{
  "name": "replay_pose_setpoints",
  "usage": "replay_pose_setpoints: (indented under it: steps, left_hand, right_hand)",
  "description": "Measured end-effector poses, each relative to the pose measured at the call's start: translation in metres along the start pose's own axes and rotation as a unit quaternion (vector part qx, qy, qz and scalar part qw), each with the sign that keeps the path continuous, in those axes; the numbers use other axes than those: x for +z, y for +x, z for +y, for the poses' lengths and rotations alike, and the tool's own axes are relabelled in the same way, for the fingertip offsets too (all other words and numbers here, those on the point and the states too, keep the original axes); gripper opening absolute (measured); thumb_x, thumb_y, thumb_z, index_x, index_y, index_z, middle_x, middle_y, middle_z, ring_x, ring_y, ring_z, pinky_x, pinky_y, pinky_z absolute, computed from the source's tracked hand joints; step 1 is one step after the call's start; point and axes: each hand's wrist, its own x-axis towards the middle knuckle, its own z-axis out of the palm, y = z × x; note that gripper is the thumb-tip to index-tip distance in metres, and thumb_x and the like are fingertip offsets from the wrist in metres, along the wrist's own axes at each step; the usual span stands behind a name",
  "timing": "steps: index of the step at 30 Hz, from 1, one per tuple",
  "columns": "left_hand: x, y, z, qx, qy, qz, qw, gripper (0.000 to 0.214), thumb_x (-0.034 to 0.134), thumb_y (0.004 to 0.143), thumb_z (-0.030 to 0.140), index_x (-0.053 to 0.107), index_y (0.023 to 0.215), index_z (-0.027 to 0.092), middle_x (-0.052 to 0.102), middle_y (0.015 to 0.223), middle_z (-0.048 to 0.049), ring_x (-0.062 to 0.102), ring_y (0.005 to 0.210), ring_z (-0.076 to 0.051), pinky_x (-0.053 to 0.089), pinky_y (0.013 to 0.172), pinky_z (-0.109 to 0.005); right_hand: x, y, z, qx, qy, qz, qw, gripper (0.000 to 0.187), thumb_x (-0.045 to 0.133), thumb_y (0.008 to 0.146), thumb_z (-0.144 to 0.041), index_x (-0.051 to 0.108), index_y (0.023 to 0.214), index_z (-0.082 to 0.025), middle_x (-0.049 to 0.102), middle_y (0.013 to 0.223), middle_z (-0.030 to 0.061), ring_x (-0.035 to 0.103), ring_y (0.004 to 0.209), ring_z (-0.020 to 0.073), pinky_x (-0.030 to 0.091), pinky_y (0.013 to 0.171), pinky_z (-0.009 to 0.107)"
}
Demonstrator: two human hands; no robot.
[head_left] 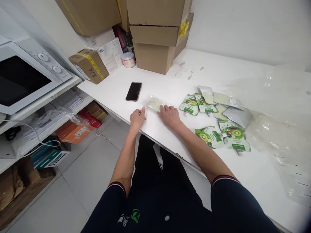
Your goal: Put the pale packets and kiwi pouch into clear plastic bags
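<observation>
A small clear plastic packet [155, 103] with pale green contents lies flat on the white table in front of me. My right hand [170, 116] rests palm down at its right end, fingertips laid on the plastic. Beside the packet's lower left end, at the table's front edge, is my left hand [137, 119]. Its fingers are curled in and the thumb points up; whatever is inside them is hidden. Just right of my right hand lie green-and-white spouted pouches [190, 105] printed with fruit, with several pale flat packets [222, 98] among them.
A black phone [133, 91] lies behind my left hand. Cardboard boxes [155, 51] and a small tin [128, 60] stand at the back. Clear plastic sheeting [274, 129] covers the table's right side. To the left, a microwave [26, 71] sits on a shelf unit.
</observation>
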Motion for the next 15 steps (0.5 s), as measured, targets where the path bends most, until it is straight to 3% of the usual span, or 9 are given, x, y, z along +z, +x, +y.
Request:
replay_pose_setpoints:
  steps: [3, 5, 8, 11, 13, 15]
  left_hand:
    - [0.013, -0.003, 0.008, -0.091, -0.212, -0.106, 0.967, 0.05, 0.061, 0.083, 0.066, 0.059, 0.087, 0.016, 0.069, 0.072, -0.0083, 0.067, 0.062, -0.02, 0.056, 0.067, -0.037]
    - [0.025, 0.002, 0.015, -0.102, -0.301, -0.076, 0.945, 0.041, 0.071, 0.081, 0.055, 0.057, 0.085, 0.016, 0.067, 0.072, -0.0044, 0.066, 0.064, -0.017, 0.056, 0.067, -0.033]
    - [0.035, 0.01, 0.021, -0.091, -0.332, 0.014, 0.939, 0.026, 0.07, 0.082, 0.036, 0.054, 0.079, 0.016, 0.062, 0.066, 0.0016, 0.063, 0.065, -0.013, 0.054, 0.066, -0.029]
    - [0.031, 0.007, 0.024, -0.075, -0.349, -0.037, 0.933, 0.02, 0.069, 0.08, 0.031, 0.056, 0.08, 0.016, 0.062, 0.067, 0.0016, 0.062, 0.065, -0.013, 0.052, 0.065, -0.028]
    - [0.026, 0.002, 0.025, -0.059, -0.358, -0.102, 0.926, 0.02, 0.072, 0.077, 0.031, 0.06, 0.082, 0.015, 0.065, 0.071, -0.0007, 0.063, 0.067, -0.014, 0.052, 0.067, -0.029]
    - [0.023, -0.003, 0.025, -0.042, -0.359, -0.148, 0.921, 0.021, 0.074, 0.076, 0.03, 0.062, 0.083, 0.014, 0.068, 0.075, -0.003, 0.064, 0.071, -0.016, 0.052, 0.069, -0.03]
  right_hand:
    - [-0.001, -0.012, -0.014, 0.011, 0.013, 0.011, 1.0, 0.055, 0.027, 0.103, -0.043, 0.048, 0.14, -0.008, 0.059, 0.122, 0.0263, 0.053, 0.105, 0.0362, 0.043, 0.084, 0.048]
    - [-0.006, -0.019, -0.023, 0.008, 0.024, 0.006, 1.0, 0.057, 0.029, 0.102, -0.045, 0.048, 0.14, -0.007, 0.059, 0.122, 0.0277, 0.053, 0.105, 0.0365, 0.044, 0.083, 0.048]
    - [-0.02, -0.021, -0.021, 0.005, 0.064, -0.016, 0.998, 0.057, 0.031, 0.101, -0.05, 0.059, 0.128, -0.008, 0.062, 0.118, 0.0262, 0.054, 0.105, 0.0373, 0.047, 0.082, 0.049]
    - [-0.031, -0.012, 0.005, 0.052, 0.147, 0.049, 0.986, 0.053, 0.038, 0.101, -0.05, 0.062, 0.121, -0.008, 0.062, 0.122, 0.0241, 0.053, 0.113, 0.0366, 0.045, 0.093, 0.05]
    - [-0.031, -0.005, 0.026, 0.103, 0.267, 0.091, 0.954, 0.056, 0.047, 0.097, -0.051, 0.054, 0.134, -0.009, 0.059, 0.13, 0.0229, 0.055, 0.115, 0.033, 0.046, 0.096, 0.048]
    - [-0.026, -0.001, 0.042, 0.124, 0.422, 0.063, 0.896, 0.067, 0.053, 0.093, -0.053, 0.042, 0.145, -0.013, 0.064, 0.124, 0.0191, 0.062, 0.104, 0.0273, 0.051, 0.089, 0.044]
